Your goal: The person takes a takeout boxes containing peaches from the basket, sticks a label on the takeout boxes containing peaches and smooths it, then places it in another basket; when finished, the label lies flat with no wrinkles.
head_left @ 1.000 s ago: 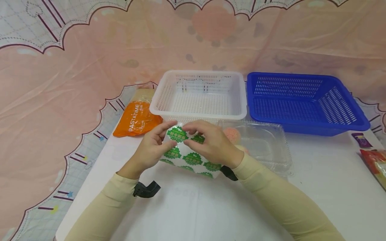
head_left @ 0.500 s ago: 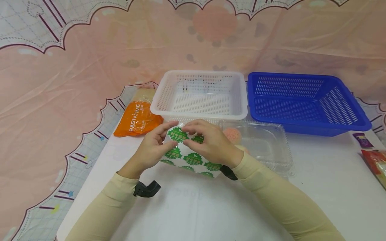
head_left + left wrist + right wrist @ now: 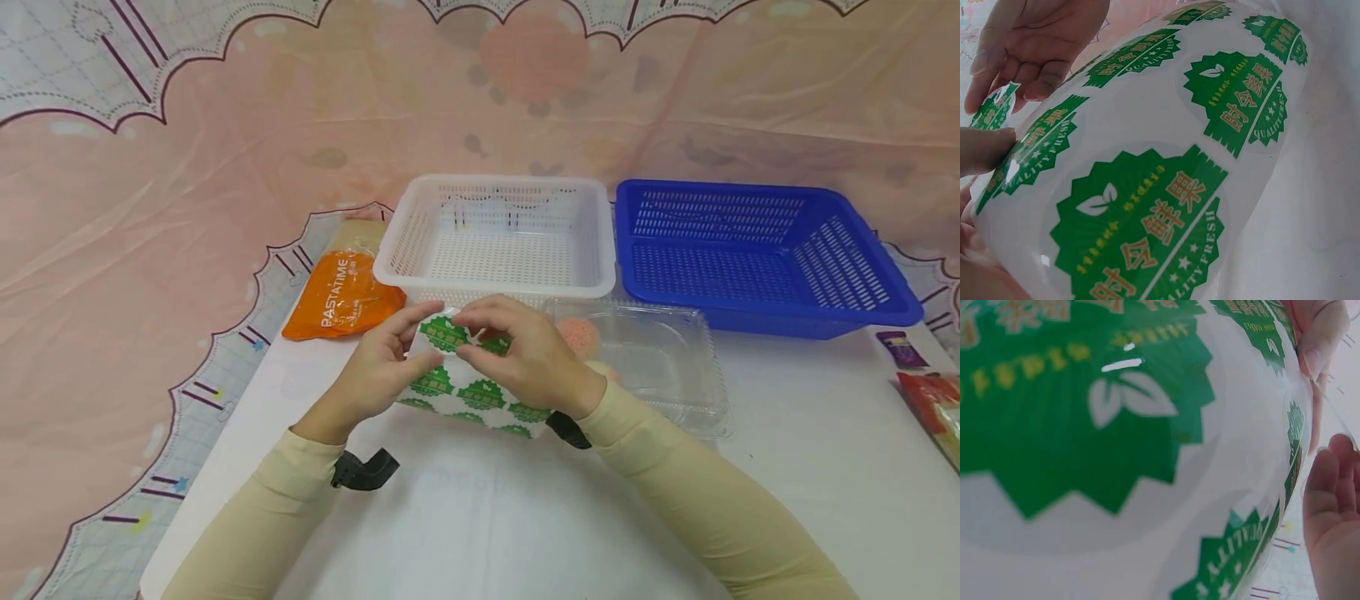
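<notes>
You have the sticker sheet (image 3: 472, 379) lifted off the table (image 3: 480, 517), both hands working its top edge, and as far as I can judge no green sticker has come fully free; the peel is only starting. Your left hand (image 3: 375, 367) pinches the sheet's upper left corner between thumb and fingers (image 3: 985, 150). Your right hand (image 3: 525, 350) curls over the top, its fingers (image 3: 1029, 56) nipping the edge just beside the left thumb.

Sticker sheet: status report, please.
Left hand and right hand both pinch the sticker sheet at its top edge. White basket just behind. Nothing obstructing.
</notes>
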The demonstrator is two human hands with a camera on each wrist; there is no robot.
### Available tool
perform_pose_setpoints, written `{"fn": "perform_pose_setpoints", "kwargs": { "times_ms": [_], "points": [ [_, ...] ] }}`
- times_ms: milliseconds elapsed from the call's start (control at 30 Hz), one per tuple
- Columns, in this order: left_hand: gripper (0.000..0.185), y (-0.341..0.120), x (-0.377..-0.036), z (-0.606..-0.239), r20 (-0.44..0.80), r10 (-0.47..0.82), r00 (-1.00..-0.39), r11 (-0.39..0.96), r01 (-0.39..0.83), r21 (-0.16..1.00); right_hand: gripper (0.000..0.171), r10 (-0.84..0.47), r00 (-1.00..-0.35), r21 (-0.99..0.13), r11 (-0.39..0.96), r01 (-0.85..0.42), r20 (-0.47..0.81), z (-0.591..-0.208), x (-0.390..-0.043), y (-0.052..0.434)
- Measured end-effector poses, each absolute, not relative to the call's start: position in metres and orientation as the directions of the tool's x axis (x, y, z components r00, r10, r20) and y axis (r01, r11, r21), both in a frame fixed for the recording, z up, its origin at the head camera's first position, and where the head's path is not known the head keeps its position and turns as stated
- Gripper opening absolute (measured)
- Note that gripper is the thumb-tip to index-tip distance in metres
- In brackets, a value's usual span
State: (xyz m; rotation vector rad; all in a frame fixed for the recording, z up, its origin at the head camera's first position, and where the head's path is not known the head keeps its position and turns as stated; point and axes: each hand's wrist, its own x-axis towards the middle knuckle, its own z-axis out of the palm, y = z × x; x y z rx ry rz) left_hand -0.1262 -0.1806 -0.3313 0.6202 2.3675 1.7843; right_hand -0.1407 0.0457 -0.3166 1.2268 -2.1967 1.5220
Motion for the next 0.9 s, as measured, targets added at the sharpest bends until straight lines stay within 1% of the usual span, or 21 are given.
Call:
{"fn": "perform_pose_setpoints", "kwargs": {
  "times_ms": [233, 400, 500, 667, 900],
  "points": [
    [0.058, -0.182, -0.126, -0.332, 0.144, 0.37, -0.918, 0.223, 0.238, 0.945, 0.027, -0.497, -0.648, -0.707, 0.093, -0.701, 0.577, -0.318, -0.142, 0.046],
    [0.058, -0.185, -0.126, -0.332, 0.128, 0.354, -0.926, 0.225, 0.218, 0.95, 0.029, -0.491, -0.653, -0.696, 0.123, -0.707, 0.577, -0.319, -0.143, 0.048],
    [0.059, -0.188, -0.126, -0.332, 0.113, 0.332, -0.936, 0.247, 0.202, 0.948, 0.029, -0.488, -0.664, -0.696, 0.15, -0.702, 0.566, -0.318, -0.143, 0.05],
    [0.061, -0.195, -0.124, -0.331, 0.105, 0.301, -0.948, 0.267, 0.189, 0.945, 0.031, -0.489, -0.686, -0.719, 0.159, -0.677, 0.538, -0.315, -0.142, 0.055],
    [0.061, -0.206, -0.125, -0.334, 0.117, 0.286, -0.951, 0.254, 0.193, 0.948, 0.033, -0.461, -0.717, -0.744, 0.163, -0.647, 0.523, -0.316, -0.141, 0.064]
  ]
}}
